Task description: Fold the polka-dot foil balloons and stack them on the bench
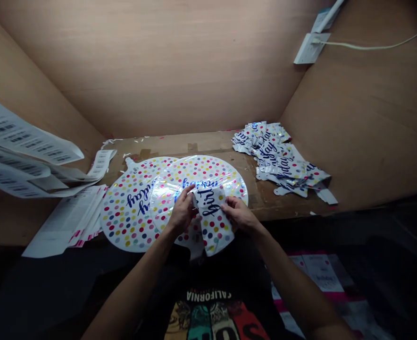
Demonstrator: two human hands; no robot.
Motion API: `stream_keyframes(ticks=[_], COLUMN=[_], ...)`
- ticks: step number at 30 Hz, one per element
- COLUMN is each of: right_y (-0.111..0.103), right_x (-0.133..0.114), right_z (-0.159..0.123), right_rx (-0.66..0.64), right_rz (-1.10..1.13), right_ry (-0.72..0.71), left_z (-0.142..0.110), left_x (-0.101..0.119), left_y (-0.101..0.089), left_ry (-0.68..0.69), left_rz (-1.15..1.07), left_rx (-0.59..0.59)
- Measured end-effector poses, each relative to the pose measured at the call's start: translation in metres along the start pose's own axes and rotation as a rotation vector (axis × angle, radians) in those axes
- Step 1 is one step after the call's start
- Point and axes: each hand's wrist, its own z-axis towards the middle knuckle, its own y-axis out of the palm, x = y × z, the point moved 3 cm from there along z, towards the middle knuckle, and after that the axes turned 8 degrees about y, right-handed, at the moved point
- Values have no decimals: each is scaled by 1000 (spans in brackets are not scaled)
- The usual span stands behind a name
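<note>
A flat white foil balloon (215, 224) with coloured dots and blue lettering is partly folded between my hands, its flap turned over near the table's front edge. My right hand (242, 215) pinches the right edge of this flap. On the other side, my left hand (183, 211) has its fingers closed at the fold, the fingertips partly hidden. Under and behind the folded piece lie more flat dotted foil balloons (123, 226), overlapping one another, one with its tail pointing to the back left.
Folded dotted balloons (282, 160) are heaped at the back right. Barcode label strips (28, 137) hang at the left above a fanned stack of printed sleeves (67, 217). A power strip (311, 48) with a cable is on the right wall. Printed packets (321, 274) lie low at the right.
</note>
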Motion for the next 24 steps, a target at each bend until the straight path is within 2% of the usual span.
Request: stream_keyframes(ticks=[1, 3, 4, 6, 8, 10, 14, 17, 19, 21, 24], right_y=[0, -2, -2, -1, 2, 1, -7, -13, -13, -6, 1], right_x=[0, -2, -3, -2, 3, 6, 6, 0, -1, 4, 11], right_z=[-1, -4, -6, -12, -18, -23, -24, -20, -18, -15, -7], right_rx=[40, 111, 107, 1, -147, -208, -87, -5, 9, 0, -12], right_rz=[-16, 9, 22, 34, 61, 125, 167, 127, 176, 203, 106], right_ry=[-35, -95, -95, -32, 45, 48, -75, -80, -30, 16, 7], left_z=[-2, -10, -15, -24, -30, -33, -32, -28, -28, -30, -36], left_x=[-3, -11, -15, -22, -24, -23, -18, -9, 2, 12, 15], left_y=[2, 9, 13, 19, 21, 20, 8, 4, 8, 16, 29], left_ry=[-36, -109, -141, -161, -124, -71, -50, -67, 51, 232, 404], left_rz=[-45, -51, -29, 1, -12, -14, 101, 201, 313, 465, 643], left_rx=[-17, -148, -223, -304, -283, -248, -197, -221, -226, -213, -265])
